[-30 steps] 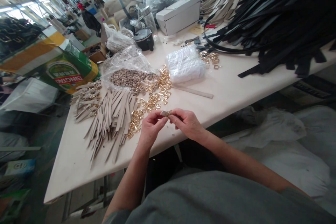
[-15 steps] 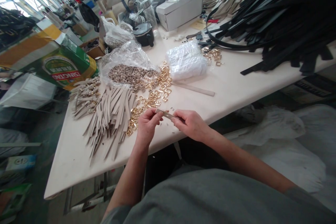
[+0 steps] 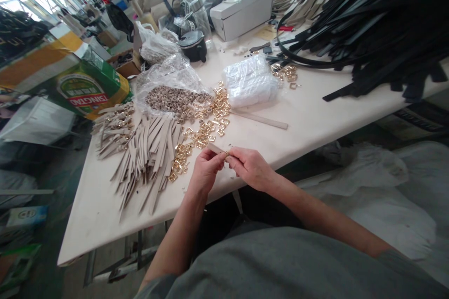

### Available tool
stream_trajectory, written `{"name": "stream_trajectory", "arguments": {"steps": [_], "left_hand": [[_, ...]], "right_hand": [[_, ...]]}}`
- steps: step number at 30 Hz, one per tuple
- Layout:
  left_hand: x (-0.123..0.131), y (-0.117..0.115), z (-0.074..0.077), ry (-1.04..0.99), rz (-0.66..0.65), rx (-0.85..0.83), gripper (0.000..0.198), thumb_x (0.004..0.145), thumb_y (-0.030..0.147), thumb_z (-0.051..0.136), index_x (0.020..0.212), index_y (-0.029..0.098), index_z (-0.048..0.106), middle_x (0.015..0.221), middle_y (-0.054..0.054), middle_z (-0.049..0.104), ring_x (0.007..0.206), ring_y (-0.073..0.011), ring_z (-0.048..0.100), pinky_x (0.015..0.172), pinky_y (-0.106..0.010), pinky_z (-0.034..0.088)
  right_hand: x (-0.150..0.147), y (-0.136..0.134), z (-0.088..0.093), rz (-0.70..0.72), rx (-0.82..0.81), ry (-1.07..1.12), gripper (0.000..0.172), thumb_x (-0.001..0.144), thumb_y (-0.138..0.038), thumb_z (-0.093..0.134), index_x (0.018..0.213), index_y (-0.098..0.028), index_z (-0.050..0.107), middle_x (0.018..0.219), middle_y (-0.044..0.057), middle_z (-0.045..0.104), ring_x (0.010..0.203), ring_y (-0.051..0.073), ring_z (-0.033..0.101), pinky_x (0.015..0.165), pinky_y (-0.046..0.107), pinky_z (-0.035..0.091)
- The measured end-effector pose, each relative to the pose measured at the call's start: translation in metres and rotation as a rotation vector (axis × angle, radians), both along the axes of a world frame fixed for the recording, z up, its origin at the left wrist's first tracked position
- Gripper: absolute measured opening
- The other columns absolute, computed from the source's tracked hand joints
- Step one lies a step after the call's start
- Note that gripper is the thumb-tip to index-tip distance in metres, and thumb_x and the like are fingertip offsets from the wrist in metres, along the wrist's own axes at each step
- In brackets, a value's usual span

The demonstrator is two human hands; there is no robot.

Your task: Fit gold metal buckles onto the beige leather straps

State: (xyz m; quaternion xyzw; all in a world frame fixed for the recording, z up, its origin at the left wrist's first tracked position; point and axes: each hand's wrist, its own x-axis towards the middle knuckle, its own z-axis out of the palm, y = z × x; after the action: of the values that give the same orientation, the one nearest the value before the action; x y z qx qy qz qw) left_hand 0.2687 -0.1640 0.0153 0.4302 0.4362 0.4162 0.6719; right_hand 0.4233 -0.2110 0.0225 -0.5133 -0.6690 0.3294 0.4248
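My left hand (image 3: 206,168) pinches a short beige strap (image 3: 215,148) near the table's front edge, its end sticking out at the upper left. My right hand (image 3: 249,168) is closed at the strap's other end, fingertips touching those of my left hand. A bit of gold metal shows between the fingertips; its shape is too small to tell. Gold buckles (image 3: 203,134) lie scattered just beyond my left hand. To the left spreads a pile of beige straps (image 3: 147,149), with beige loops (image 3: 175,100) behind it under clear plastic.
A white plastic-wrapped packet (image 3: 249,81) lies mid-table (image 3: 301,107), a single strap (image 3: 261,119) before it. Black straps (image 3: 379,23) heap at the right. Behind stand a white box (image 3: 242,11) and a dark lidded cup (image 3: 192,46). A green carton (image 3: 94,84) is at the left.
My left hand has moved right, up against my right hand. The middle of the strap, visible between the hands before, is now covered by the fingers.
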Motion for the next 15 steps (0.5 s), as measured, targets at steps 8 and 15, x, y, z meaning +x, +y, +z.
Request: {"name": "stream_trajectory", "arguments": {"steps": [8,15], "left_hand": [[0.007,-0.015,-0.002,0.06,0.144,0.292,0.031,0.077,0.046,0.078,0.084,0.019,0.066,0.075,0.0,0.069,0.064,-0.0121,0.063,0.063,-0.025,0.051],[-0.012,-0.002,0.003,-0.041,-0.166,0.004,0.036,0.066,0.037,0.087,0.096,0.021,0.074,0.089,-0.002,0.072,0.072,-0.0116,0.063,0.059,-0.02,0.049]], "right_hand": [[0.004,0.006,-0.003,-0.155,-0.007,0.091,0.03,0.093,-0.031,0.054,0.065,-0.02,0.054,0.056,-0.004,0.049,0.054,0.01,0.044,0.057,0.025,0.033],[0.023,0.005,0.011,0.113,0.011,-0.004,0.03,0.095,-0.033,0.054,0.068,-0.018,0.057,0.059,-0.004,0.052,0.057,0.01,0.047,0.058,0.024,0.032]]}}
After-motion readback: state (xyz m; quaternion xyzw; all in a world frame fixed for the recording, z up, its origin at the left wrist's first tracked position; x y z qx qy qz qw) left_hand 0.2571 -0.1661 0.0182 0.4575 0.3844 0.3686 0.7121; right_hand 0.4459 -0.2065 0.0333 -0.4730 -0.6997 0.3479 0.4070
